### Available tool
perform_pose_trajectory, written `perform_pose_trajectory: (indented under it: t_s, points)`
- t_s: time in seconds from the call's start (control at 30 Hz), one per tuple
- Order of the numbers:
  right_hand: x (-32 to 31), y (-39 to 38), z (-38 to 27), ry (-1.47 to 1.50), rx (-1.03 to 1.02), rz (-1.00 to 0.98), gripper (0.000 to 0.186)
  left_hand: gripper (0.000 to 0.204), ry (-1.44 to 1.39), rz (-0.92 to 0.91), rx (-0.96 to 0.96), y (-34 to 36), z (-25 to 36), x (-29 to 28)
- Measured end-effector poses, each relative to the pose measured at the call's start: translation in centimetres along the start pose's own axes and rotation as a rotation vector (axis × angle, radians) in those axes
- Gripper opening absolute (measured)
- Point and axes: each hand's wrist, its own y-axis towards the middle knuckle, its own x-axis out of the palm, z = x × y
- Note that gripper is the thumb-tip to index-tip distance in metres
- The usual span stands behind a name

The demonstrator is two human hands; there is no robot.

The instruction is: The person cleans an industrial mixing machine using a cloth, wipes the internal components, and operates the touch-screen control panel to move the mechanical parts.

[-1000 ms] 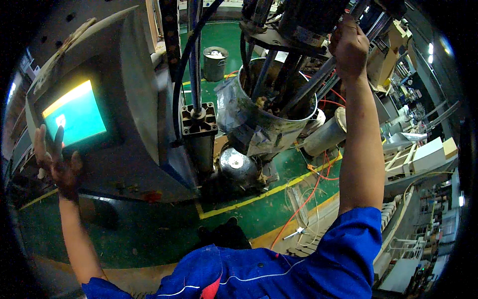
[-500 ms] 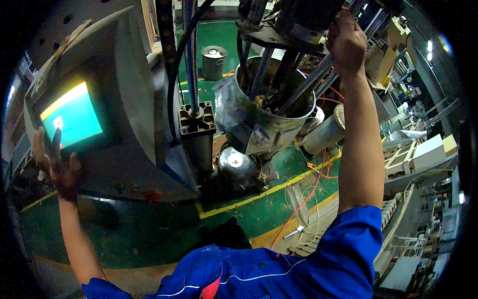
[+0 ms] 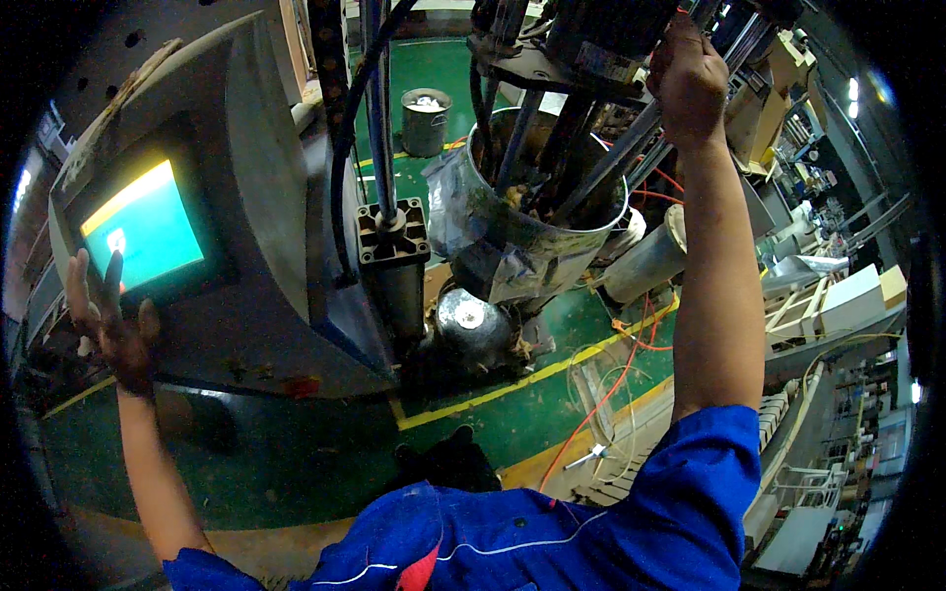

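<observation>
My left hand [image 3: 113,310] is open, fingers spread, with the index fingertip at a lit green touchscreen [image 3: 148,222] in a grey control cabinet [image 3: 261,197]. At upper right, my right hand [image 3: 690,84] is closed around something I cannot make out, beside the machine's dark motor housing [image 3: 601,39] and metal rods [image 3: 641,133]. Below that housing, several shafts reach into a steel drum [image 3: 503,261] with grubby plastic on its side; some residue shows inside. A cylinder with a square flange [image 3: 394,236] stands between cabinet and drum.
A bucket with white material [image 3: 424,133] stands behind on the green floor. A dark dome-shaped base [image 3: 463,325] sits below the drum, a metal cylinder [image 3: 636,256] lies to its right. Red hoses [image 3: 621,369] cross the floor near yellow lines. Boards and pale boxes [image 3: 838,305] line the right.
</observation>
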Motion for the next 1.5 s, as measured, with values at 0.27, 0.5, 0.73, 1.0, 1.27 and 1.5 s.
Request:
perform_pose_trajectory:
  t_s: [0.27,0.5,0.73,1.0,1.27,1.5]
  points:
    - [-0.1,0.4,-3.0,0.101,0.780,-0.173,0.035,0.055,0.014,-0.071,-0.071,-0.3,0.7,-1.0]
    - [-2.7,0.6,-0.9,-0.805,-0.219,-0.448,0.040,0.056,0.021,-0.177,-0.174,0.2,2.1,-2.1]
    - [0.7,0.7,-5.4,-0.276,0.544,-0.222,0.052,0.056,-0.026,0.042,0.035,-0.5,-0.5,1.0]
    - [-2.0,0.5,-0.1,-0.906,-0.430,-0.429,0.045,0.053,-0.286,0.614,0.417,-0.2,-3.7,5.6]
    - [-3.4,0.2,1.7,-1.037,-0.584,-0.349,0.039,0.086,-0.139,0.481,0.319,-0.9,-3.7,5.5]
    - [2.0,-1.4,2.0,-0.922,-0.574,-0.198,0.023,0.077,-0.123,0.405,0.255,-2.5,-6.0,8.0]
